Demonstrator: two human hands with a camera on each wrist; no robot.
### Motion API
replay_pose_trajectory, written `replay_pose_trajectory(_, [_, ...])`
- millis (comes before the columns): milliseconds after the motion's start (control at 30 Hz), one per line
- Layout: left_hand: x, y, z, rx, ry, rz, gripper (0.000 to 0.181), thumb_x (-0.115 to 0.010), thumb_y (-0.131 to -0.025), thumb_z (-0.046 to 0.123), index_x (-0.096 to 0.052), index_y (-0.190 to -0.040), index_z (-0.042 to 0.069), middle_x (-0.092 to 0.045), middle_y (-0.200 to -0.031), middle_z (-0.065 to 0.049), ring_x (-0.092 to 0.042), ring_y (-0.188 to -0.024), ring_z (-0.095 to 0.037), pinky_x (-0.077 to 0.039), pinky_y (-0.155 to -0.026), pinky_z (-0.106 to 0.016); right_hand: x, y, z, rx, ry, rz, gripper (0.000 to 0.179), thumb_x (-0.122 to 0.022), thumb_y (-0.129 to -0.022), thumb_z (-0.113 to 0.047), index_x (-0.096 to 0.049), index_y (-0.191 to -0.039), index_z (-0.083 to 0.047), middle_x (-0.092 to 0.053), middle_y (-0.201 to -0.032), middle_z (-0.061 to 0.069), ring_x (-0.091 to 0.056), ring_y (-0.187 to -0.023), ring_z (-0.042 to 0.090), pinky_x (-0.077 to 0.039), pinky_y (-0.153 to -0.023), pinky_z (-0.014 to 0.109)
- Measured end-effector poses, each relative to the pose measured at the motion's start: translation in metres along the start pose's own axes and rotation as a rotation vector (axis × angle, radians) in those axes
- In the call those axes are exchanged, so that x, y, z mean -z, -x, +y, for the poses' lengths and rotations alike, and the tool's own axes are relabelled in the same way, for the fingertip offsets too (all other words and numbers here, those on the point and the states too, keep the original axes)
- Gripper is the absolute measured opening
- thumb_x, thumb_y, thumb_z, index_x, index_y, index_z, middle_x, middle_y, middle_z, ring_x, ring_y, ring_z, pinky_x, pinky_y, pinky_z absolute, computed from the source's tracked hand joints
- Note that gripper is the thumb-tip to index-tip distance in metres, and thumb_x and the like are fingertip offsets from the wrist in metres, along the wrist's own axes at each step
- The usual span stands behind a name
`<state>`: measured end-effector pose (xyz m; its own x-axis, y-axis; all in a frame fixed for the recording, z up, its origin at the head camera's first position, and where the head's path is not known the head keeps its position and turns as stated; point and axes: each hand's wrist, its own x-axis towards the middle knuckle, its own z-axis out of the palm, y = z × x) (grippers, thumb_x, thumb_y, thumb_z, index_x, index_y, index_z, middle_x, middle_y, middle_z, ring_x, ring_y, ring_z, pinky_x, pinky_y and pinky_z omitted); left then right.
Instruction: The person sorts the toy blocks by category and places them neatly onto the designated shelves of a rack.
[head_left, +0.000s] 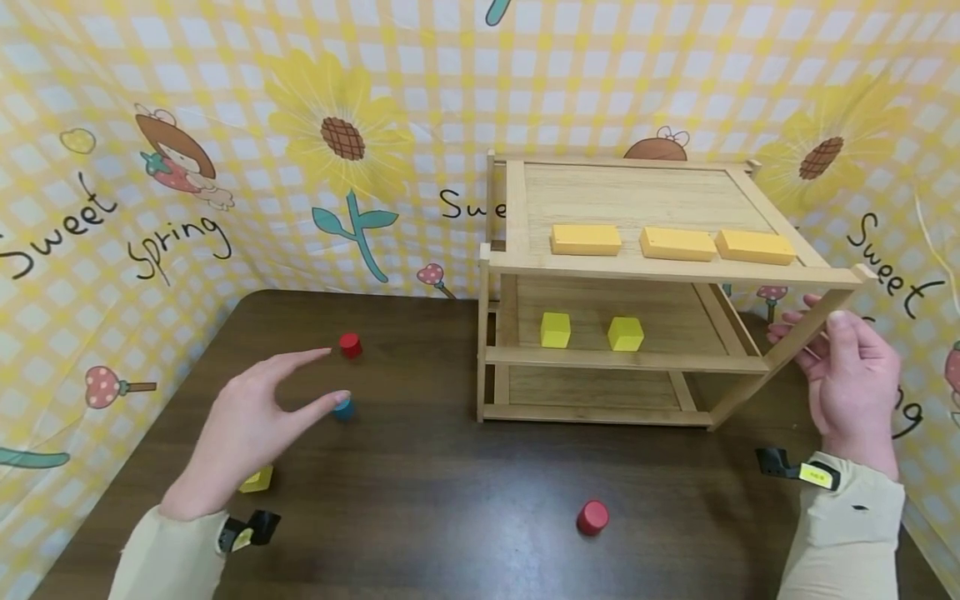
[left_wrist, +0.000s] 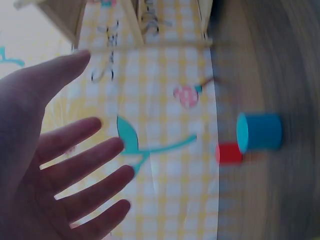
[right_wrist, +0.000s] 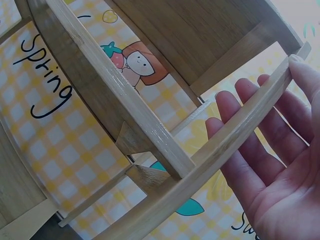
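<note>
My left hand (head_left: 251,417) hangs over the left part of the table, thumb and fingers spread apart and holding nothing. Nearest to it is a small blue cylinder (head_left: 343,408), partly covered by the thumb tip in the head view. In the left wrist view the blue cylinder (left_wrist: 260,132) stands apart from the fingers, in front of a red cylinder (left_wrist: 229,153). On the right, my right hand (head_left: 851,367) holds the front right post of a three-level wooden shelf (head_left: 626,362). Its thumb lies against the post (right_wrist: 250,115), with the fingers behind.
Three yellow-orange blocks (head_left: 587,240) lie along the shelf's top board, and two yellow cubes (head_left: 556,330) sit on the middle one. Another red cylinder (head_left: 592,517) stands on the table in front. A yellow block (head_left: 257,480) is partly hidden beneath my left wrist. Patterned cloth (head_left: 420,100) encloses the table.
</note>
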<state>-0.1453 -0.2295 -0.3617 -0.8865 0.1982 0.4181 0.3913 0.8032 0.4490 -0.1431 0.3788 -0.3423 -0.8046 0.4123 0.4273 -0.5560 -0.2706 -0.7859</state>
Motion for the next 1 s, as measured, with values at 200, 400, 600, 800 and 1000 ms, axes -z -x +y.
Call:
replay_pose_trajectory(200, [0.016, 0.002, -0.029, 0.112, -0.022, -0.205, 0.066, -0.074, -0.088, 0.059, -0.065, -0.136, 0.015, -0.063, -0.136, -0.015, -0.059, -0.119, -0.04, -0.049, -0.087, -0.057, 0.0, 0.0, -0.001, 0.001, -0.002, 0.003, 0.043, -0.063, -0.102, -0.012, -0.055, -0.125, 0.023, -0.073, -0.097, 0.024, -0.074, -0.085, 0.029, -0.061, -0.077, 0.034])
replay_pose_trajectory(400, [0.021, 0.006, -0.058, 0.183, -0.028, -0.368, 0.074, -0.071, -0.088, 0.063, -0.063, -0.138, 0.009, -0.063, -0.133, -0.02, -0.057, -0.121, -0.046, -0.049, -0.088, -0.062, 0.0, -0.001, 0.0, -0.006, -0.021, -0.013, 0.041, -0.061, -0.103, -0.01, -0.055, -0.126, 0.022, -0.072, -0.097, 0.024, -0.074, -0.085, 0.03, -0.061, -0.078, 0.034])
replay_pose_trajectory(600, [0.023, 0.013, -0.076, 0.225, -0.044, -0.505, 0.075, -0.076, -0.085, 0.06, -0.065, -0.133, 0.004, -0.066, -0.127, -0.023, -0.062, -0.113, -0.047, -0.052, -0.084, -0.061, 0.0, -0.002, -0.001, -0.009, -0.065, -0.033, 0.039, -0.06, -0.104, -0.008, -0.054, -0.127, 0.023, -0.072, -0.097, 0.026, -0.073, -0.085, 0.032, -0.06, -0.078, 0.036])
replay_pose_trajectory(800, [0.024, 0.019, -0.086, 0.257, -0.041, -0.64, 0.074, -0.083, -0.08, 0.055, -0.066, -0.131, 0.004, -0.066, -0.126, -0.021, -0.064, -0.108, -0.042, -0.055, -0.081, -0.054, 0.0, -0.002, -0.001, -0.004, -0.051, -0.028, 0.039, -0.059, -0.104, -0.008, -0.054, -0.127, 0.023, -0.072, -0.096, 0.025, -0.073, -0.085, 0.031, -0.06, -0.079, 0.035])
replay_pose_trajectory(1000, [0.023, 0.022, -0.092, 0.277, 0.032, -0.73, 0.067, -0.089, -0.077, 0.043, -0.068, -0.127, 0.003, -0.07, -0.112, -0.011, -0.067, -0.102, -0.035, -0.057, -0.078, -0.047, 0.0, -0.001, -0.001, -0.006, -0.048, -0.021, 0.04, -0.06, -0.103, -0.009, -0.054, -0.128, 0.023, -0.072, -0.096, 0.025, -0.073, -0.085, 0.031, -0.06, -0.078, 0.035])
